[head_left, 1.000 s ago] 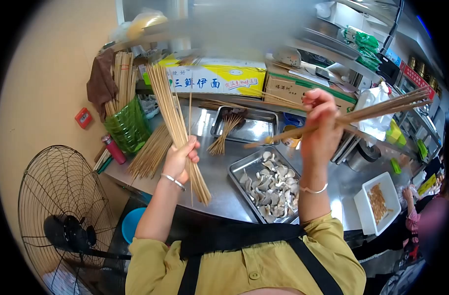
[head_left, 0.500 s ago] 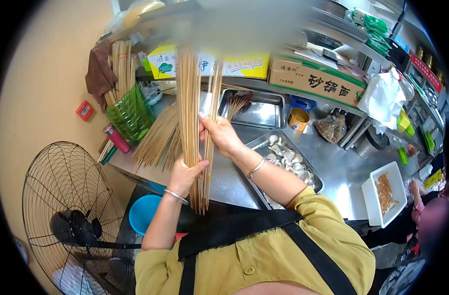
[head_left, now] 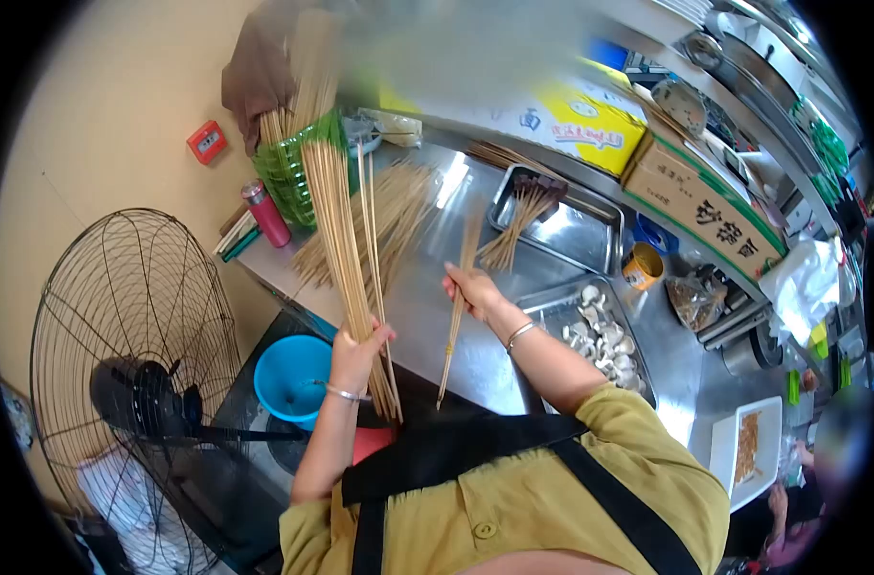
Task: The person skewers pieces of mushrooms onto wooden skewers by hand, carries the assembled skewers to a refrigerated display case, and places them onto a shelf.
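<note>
Left hand (head_left: 356, 353) closed round a thick stick bundle (head_left: 336, 225), right hand (head_left: 474, 291) grips a thinner bunch (head_left: 452, 343), tips below its curled fingers (head_left: 453, 279)!

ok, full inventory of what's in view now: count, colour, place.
Left sticks: many, tan, left hand
Right sticks: few, tan, right hand
Loose sticks: many, tan, counter
Far tray: one, silver, counter
Near tray: one, silver, counter
Whitish pieces: many, near tray
Can: one, yellow, beside far tray
Boxes: two, yellow-white and brown, shelf
Bottle: one, pink, by wall
Basin: one, blue, lower left
Fan: one, black, left
Tub: one, white, right
Background clutter: too blurred to count
Own hands: two, bare, centre
</note>
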`<state>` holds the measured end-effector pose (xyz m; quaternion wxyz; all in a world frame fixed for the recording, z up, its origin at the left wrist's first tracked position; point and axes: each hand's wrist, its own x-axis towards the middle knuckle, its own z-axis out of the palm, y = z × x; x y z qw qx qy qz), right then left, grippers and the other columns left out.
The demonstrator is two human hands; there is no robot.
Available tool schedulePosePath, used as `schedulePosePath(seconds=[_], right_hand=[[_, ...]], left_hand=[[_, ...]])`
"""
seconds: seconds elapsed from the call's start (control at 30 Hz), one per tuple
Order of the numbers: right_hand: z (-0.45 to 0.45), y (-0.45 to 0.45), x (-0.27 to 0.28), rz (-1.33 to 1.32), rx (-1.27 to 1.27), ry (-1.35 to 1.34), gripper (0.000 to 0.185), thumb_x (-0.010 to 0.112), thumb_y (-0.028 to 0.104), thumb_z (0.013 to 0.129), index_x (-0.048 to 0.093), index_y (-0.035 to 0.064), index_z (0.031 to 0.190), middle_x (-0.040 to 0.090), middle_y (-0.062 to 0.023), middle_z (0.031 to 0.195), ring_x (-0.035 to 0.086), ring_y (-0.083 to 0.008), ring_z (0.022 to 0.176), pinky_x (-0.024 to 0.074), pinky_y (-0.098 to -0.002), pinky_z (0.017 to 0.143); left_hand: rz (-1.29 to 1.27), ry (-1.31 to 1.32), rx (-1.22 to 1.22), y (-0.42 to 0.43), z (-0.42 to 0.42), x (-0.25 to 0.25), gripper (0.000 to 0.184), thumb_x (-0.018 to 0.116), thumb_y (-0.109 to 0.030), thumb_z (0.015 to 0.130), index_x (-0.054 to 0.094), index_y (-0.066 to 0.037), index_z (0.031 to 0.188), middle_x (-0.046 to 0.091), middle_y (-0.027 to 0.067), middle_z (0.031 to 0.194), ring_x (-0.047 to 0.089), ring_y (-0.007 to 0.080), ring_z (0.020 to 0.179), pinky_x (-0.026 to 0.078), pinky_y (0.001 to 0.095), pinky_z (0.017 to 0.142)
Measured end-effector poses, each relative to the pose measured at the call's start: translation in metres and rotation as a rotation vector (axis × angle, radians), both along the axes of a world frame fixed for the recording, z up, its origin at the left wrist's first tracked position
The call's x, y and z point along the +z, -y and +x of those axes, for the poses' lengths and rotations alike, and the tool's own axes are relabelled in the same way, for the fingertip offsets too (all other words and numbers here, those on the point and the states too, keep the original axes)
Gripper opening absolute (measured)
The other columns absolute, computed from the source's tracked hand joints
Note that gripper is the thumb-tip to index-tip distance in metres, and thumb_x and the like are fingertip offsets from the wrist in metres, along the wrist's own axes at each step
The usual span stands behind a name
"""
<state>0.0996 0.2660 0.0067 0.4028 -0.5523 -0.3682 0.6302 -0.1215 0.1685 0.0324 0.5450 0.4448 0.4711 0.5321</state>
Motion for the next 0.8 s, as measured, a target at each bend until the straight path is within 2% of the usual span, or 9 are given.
schedulePosePath(seconds=[0.13, 0.2, 0.27, 0.33, 0.4, 0.43, 0.5, 0.6, 0.8], right_hand=[[0.003, -0.093, -0.045, -0.072, 0.081, 0.198, 0.040, 0.056, 0.047, 0.085, 0.061, 0.0074, 0.087, 0.058, -0.0032, 0.072, 0.051, -0.0127, 0.060, 0.0373, -0.0284, 0.047], [-0.002, -0.126, -0.040, -0.026, 0.030, 0.289, 0.054, 0.054, 0.049, 0.085, 0.055, 0.0039, 0.114, 0.059, -0.0142, 0.102, 0.058, -0.0233, 0.089, 0.0474, -0.0358, 0.068], [-0.011, -0.110, -0.001, 0.076, 0.012, 0.350, 0.071, 0.051, 0.052, 0.085, 0.037, -0.0008, 0.131, 0.046, -0.0213, 0.125, 0.048, -0.0308, 0.113, 0.0421, -0.0411, 0.091], [-0.007, -0.075, 0.021, 0.108, 0.213, -0.367, 0.074, 0.049, 0.053, 0.086, 0.034, -0.0046, 0.131, 0.045, -0.0213, 0.128, 0.046, -0.0303, 0.117, 0.0397, -0.0408, 0.096], [0.002, -0.038, 0.043, 0.194, 0.400, -0.655, 0.066, 0.047, 0.050, 0.088, 0.041, -0.0038, 0.126, 0.047, -0.0176, 0.126, 0.047, -0.0273, 0.116, 0.0410, -0.0391, 0.096], [0.006, -0.014, 0.067, 0.304, 0.349, -0.594, 0.053, 0.043, 0.042, 0.093, 0.045, -0.0016, 0.123, 0.052, -0.0139, 0.121, 0.052, -0.0224, 0.111, 0.0423, -0.0349, 0.093], [0.021, 0.015, 0.091, 0.438, 0.138, -0.497, 0.041, 0.051, 0.033, 0.092, 0.053, -0.0006, 0.115, 0.060, -0.0079, 0.104, 0.057, -0.0133, 0.091, 0.0462, -0.0263, 0.081], [0.057, 0.041, 0.104, 0.537, 0.026, -0.240, 0.029, 0.059, 0.028, 0.088, 0.060, 0.0022, 0.102, 0.059, 0.0013, 0.085, 0.051, -0.0039, 0.071, 0.0444, -0.0202, 0.065], [0.099, 0.100, 0.125, 0.640, -0.138, -0.222, 0.017, 0.061, 0.021, 0.087, 0.061, 0.0033, 0.090, 0.056, 0.0023, 0.071, 0.049, -0.0029, 0.058, 0.0412, -0.0168, 0.052]], left_hand=[[-0.089, 0.119, -0.025, -0.001, -0.020, 0.006, 0.018, 0.065, -0.004, 0.080, 0.048, -0.005, 0.088, 0.060, 0.0078, 0.074, 0.060, 0.0166, 0.066, 0.050, 0.0280, 0.059], [-0.210, 0.357, -0.155, 0.004, -0.021, 0.015, 0.019, 0.065, -0.005, 0.081, 0.048, -0.005, 0.088, 0.059, 0.0084, 0.075, 0.062, 0.0195, 0.069, 0.053, 0.0322, 0.064], [-0.251, 0.361, -0.202, 0.004, -0.020, 0.016, 0.020, 0.065, -0.007, 0.081, 0.047, -0.005, 0.090, 0.059, 0.0086, 0.075, 0.062, 0.0204, 0.069, 0.054, 0.0337, 0.064], [-0.219, 0.399, -0.307, -0.003, -0.010, 0.013, 0.021, 0.065, -0.008, 0.081, 0.046, -0.007, 0.091, 0.058, 0.0087, 0.074, 0.062, 0.0212, 0.068, 0.053, 0.0342, 0.064], [-0.226, 0.383, -0.402, -0.008, 0.007, 0.013, 0.021, 0.065, -0.009, 0.081, 0.046, -0.007, 0.091, 0.058, 0.0086, 0.074, 0.062, 0.0210, 0.069, 0.053, 0.0337, 0.064], [-0.232, 0.364, -0.467, -0.010, 0.017, 0.014, 0.022, 0.065, -0.009, 0.081, 0.046, -0.007, 0.091, 0.058, 0.0085, 0.074, 0.062, 0.0209, 0.069, 0.053, 0.0332, 0.064], [-0.231, 0.322, -0.564, -0.011, 0.037, 0.020, 0.021, 0.064, -0.008, 0.082, 0.046, -0.007, 0.091, 0.058, 0.0088, 0.074, 0.061, 0.0207, 0.069, 0.052, 0.0322, 0.064], [-0.206, 0.310, -0.681, -0.009, 0.065, 0.023, 0.021, 0.064, -0.009, 0.082, 0.046, -0.007, 0.092, 0.058, 0.0089, 0.074, 0.061, 0.0209, 0.069, 0.052, 0.0322, 0.063], [-0.205, 0.242, -0.776, 0.014, 0.104, 0.033, 0.023, 0.064, -0.009, 0.082, 0.047, -0.005, 0.096, 0.059, 0.0102, 0.075, 0.061, 0.0220, 0.067, 0.053, 0.0340, 0.061]])
